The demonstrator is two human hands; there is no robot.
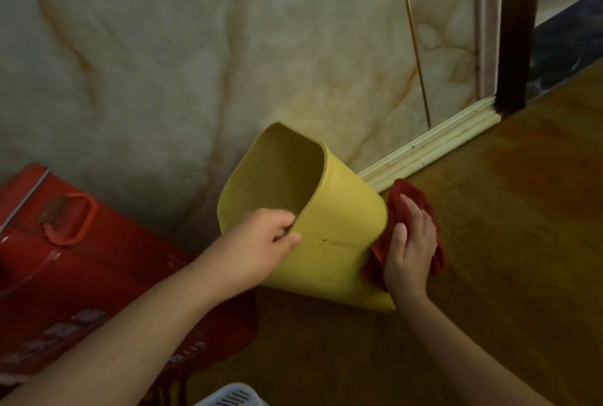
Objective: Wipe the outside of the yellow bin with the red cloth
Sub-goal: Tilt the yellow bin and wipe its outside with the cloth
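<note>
The left hand (261, 239) is pinched over the rim of the yellow bin (332, 232), thumb on the outer wall and fingers curled inside the mouth, holding it tipped with its opening turned away toward the marble wall (163, 62). The right hand (409, 252) lies nearly flat and spread, pressing the red cloth (408, 196) against the bin's base end rather than gripping it in a fist. The bin hangs low over the wooden floor (505, 242), just beside the skirting, with a red box (65, 258) off to the left. It looks like light, thin plastic, smooth and a little flexible, so the rim seems the surest place to hold it. The cloth is soft and bunches under the palm.
</note>
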